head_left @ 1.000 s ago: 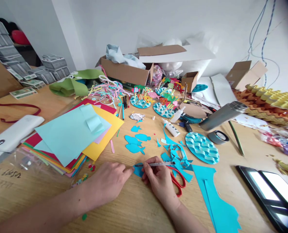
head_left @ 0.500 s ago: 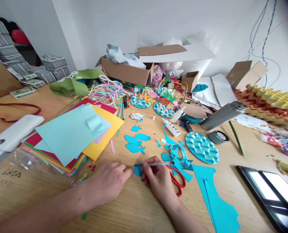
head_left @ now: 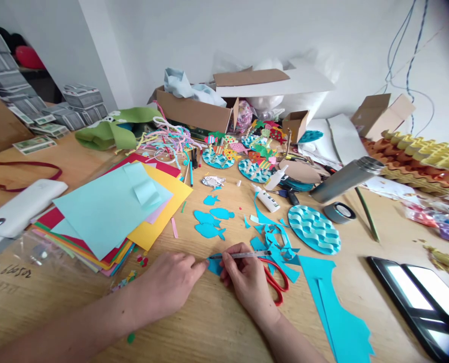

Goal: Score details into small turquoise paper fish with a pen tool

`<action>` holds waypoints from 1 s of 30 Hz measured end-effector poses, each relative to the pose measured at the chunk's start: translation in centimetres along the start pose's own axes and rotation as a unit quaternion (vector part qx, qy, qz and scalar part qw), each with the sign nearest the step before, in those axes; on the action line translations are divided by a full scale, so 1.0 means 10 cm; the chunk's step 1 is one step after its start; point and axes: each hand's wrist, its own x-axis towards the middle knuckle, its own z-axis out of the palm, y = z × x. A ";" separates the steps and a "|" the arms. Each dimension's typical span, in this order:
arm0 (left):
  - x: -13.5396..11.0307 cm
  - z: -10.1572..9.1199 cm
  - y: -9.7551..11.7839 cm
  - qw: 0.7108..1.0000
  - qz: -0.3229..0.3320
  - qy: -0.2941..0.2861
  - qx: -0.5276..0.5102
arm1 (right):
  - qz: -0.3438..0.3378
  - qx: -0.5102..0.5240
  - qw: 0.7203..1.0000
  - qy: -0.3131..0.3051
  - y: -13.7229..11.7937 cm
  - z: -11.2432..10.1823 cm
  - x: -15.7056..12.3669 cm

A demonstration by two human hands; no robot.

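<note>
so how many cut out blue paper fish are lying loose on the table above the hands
4, clustered beyond the left hand: top fish, right fish, left fish, lowest fish. The blue piece under the pen may be a fifth.

Dark handwriting [head_left: 10, 272] runs along the table's [head_left: 216, 327] near left edge, upside down and unreadable. Nothing else is legible.

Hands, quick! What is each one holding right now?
Left hand: curled, fingertips on the blue paper piece; a grip cannot be told.
Right hand: closed on the pen, tip at that paper.
</note>
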 end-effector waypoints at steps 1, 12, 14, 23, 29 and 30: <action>0.00 0.00 0.00 1.000 0.001 -0.001 -0.001 | 0.001 -0.002 1.000 0.002 -0.01 0.00 0.00; 0.00 0.02 -0.01 1.000 0.007 0.006 0.006 | 0.003 0.009 1.000 -0.003 0.00 0.00 0.01; 0.00 0.02 0.00 1.000 0.007 0.007 0.006 | 0.002 0.010 1.000 -0.006 0.01 0.00 0.01; 0.00 0.00 0.00 1.000 0.005 0.001 0.002 | 0.005 0.004 1.000 0.000 -0.01 0.00 0.00; 0.02 -0.01 -0.01 1.000 0.004 0.003 0.005 | 0.007 0.002 1.000 0.005 -0.02 0.01 0.00; 0.02 0.00 -0.01 1.000 0.003 0.005 0.004 | 0.007 0.001 1.000 0.005 -0.02 0.01 0.00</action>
